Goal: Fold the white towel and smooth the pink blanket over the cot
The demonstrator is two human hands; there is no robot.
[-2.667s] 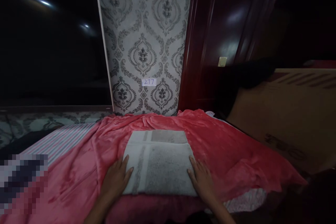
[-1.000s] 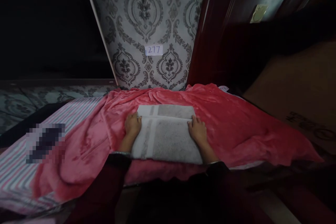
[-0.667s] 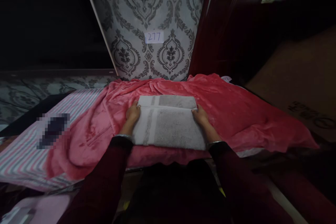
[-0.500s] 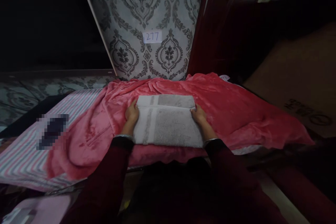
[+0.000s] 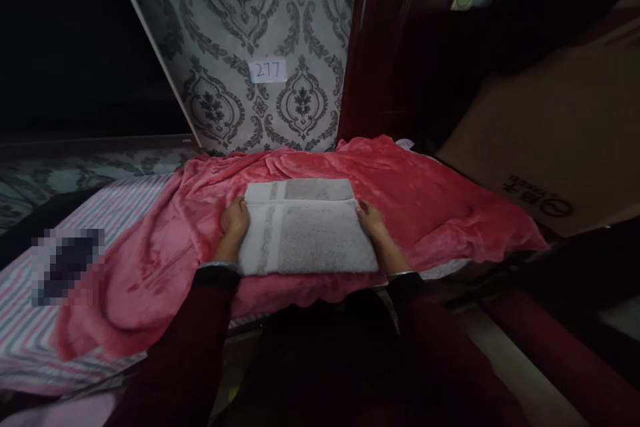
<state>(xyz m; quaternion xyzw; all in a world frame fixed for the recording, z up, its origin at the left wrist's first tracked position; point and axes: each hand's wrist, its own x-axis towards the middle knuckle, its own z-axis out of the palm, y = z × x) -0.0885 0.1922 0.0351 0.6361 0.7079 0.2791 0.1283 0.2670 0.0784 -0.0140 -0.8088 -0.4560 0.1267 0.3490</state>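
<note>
A folded grey towel (image 5: 320,233) with pale bands near its left side lies flat on a red plush blanket (image 5: 425,193). Its far part shows as a separate layer behind a crease. My left hand (image 5: 235,217) is closed on the towel's left edge close to that crease, its fingertips partly hidden. At the opposite edge, my right hand (image 5: 371,219) pinches the towel at about the same height, with the thumb towards me on top.
A striped sheet (image 5: 120,203) with a blurred-out dark object (image 5: 70,263) lies to the left. Behind are a large dark screen (image 5: 85,47) and a patterned wall with a paper label (image 5: 268,70). A cardboard box (image 5: 560,140) leans in from the right.
The view has turned a little to the right, so everything sits further left. Both hands stay at the towel's side edges, and the towel keeps its folded shape.
</note>
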